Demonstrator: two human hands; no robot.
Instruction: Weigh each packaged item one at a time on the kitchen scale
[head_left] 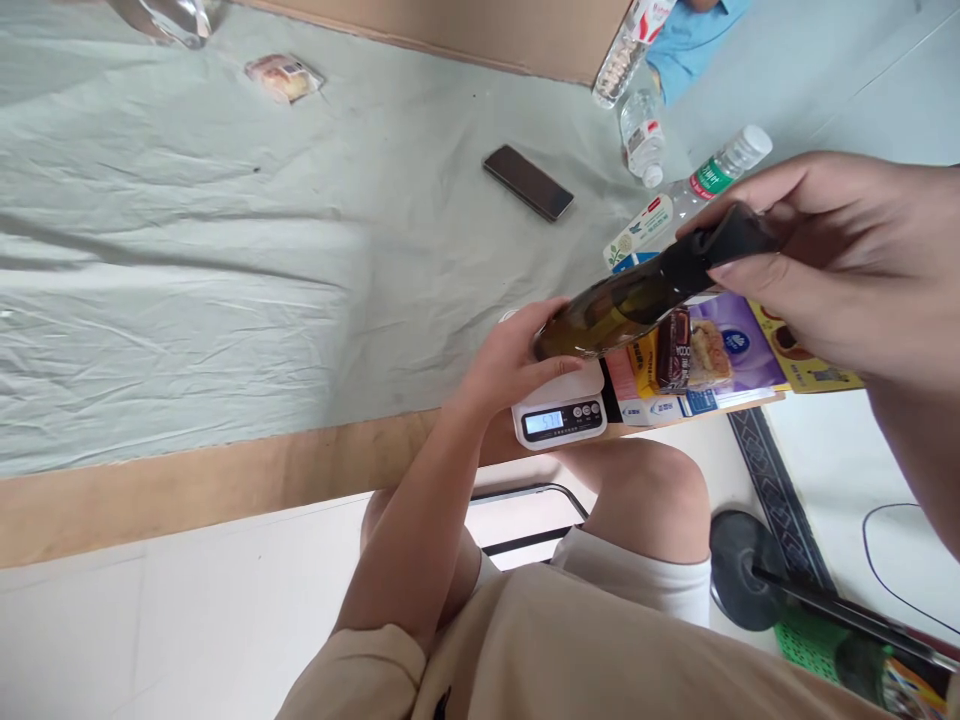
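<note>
A dark green glass bottle (615, 312) with a black cap is tilted over a white digital kitchen scale (562, 420). My left hand (517, 365) is closed around the bottle's base, just above the scale's platform. At the other end, my right hand (810, 250) grips the black cap and neck. The scale's display is lit, but I cannot read its digits surely. Whether the bottle's base rests on the platform is hidden by my left hand.
Snack packets (709, 355) and boxes lie right of the scale. Plastic bottles (643, 135) and a phone (529, 182) are farther back. A wrapped pastry (285, 78) lies at the far left, near a cardboard box (480, 30). The wooden table edge (225, 490) runs before my knees.
</note>
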